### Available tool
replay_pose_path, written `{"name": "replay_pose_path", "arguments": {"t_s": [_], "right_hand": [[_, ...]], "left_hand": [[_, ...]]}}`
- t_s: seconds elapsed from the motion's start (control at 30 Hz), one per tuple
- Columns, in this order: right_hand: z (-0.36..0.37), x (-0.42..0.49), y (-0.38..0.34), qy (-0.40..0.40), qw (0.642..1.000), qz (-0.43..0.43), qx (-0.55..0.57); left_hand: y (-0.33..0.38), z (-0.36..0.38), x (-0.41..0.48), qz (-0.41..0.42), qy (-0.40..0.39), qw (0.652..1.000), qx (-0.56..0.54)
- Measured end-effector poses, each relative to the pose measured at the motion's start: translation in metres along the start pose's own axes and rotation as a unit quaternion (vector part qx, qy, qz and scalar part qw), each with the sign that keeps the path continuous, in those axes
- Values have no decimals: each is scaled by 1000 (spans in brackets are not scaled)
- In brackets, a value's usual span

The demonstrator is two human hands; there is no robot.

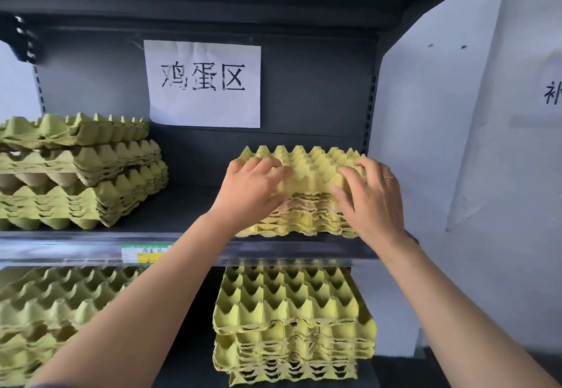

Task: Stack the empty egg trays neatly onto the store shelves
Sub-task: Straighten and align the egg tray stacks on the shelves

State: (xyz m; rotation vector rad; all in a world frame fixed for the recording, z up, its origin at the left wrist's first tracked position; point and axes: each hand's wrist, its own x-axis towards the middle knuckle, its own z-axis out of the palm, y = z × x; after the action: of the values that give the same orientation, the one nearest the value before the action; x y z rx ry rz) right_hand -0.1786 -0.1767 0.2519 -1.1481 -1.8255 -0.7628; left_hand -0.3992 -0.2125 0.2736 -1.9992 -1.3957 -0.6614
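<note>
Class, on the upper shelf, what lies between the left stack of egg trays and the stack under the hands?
Nothing: the head view shows only bare dark shelf between the left stack and the right stack.

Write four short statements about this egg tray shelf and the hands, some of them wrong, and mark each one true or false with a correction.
1. The left hand and the right hand both hold the right stack on the upper shelf. True.
2. The paper sign hangs below the upper shelf. False: it is on the back panel above it.
3. The right hand wears a ring. True.
4. Under the upper shelf there are no trays. False: lower stacks sit there.
</note>
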Motion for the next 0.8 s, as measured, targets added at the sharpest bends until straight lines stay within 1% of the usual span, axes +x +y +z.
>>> {"name": "replay_pose_path", "arguments": {"t_s": [0.07, 0.13, 0.27, 0.37, 0.43, 0.53, 0.67, 0.73, 0.8], "right_hand": [[5, 9, -20, 36, 997, -49, 51], [12, 18, -45, 51, 990, -93, 91], [24, 33, -102, 48, 978, -141, 146], [34, 45, -160, 47, 966, -185, 176], [40, 54, -205, 28, 958, -214, 190], [51, 66, -269, -12, 955, -218, 199], [59, 86, -337, -35, 959, -197, 200], [60, 99, -360, -17, 962, -195, 188], [60, 115, -377, -6, 968, -192, 160]], "left_hand": [[-10, -6, -9, 6, 69, 998, 6], [-23, -14, -22, 1, 92, 996, 20], [-60, -37, -57, -30, 80, 995, 42], [-106, -56, -95, -81, 55, 994, 51], [-144, -69, -121, -122, 38, 991, 40], [-204, -87, -155, -183, 17, 983, -6], [-279, -110, -182, -217, 43, 974, -58], [-308, -118, -186, -215, 60, 974, -48], [-329, -123, -184, -201, 60, 978, -12]]}}
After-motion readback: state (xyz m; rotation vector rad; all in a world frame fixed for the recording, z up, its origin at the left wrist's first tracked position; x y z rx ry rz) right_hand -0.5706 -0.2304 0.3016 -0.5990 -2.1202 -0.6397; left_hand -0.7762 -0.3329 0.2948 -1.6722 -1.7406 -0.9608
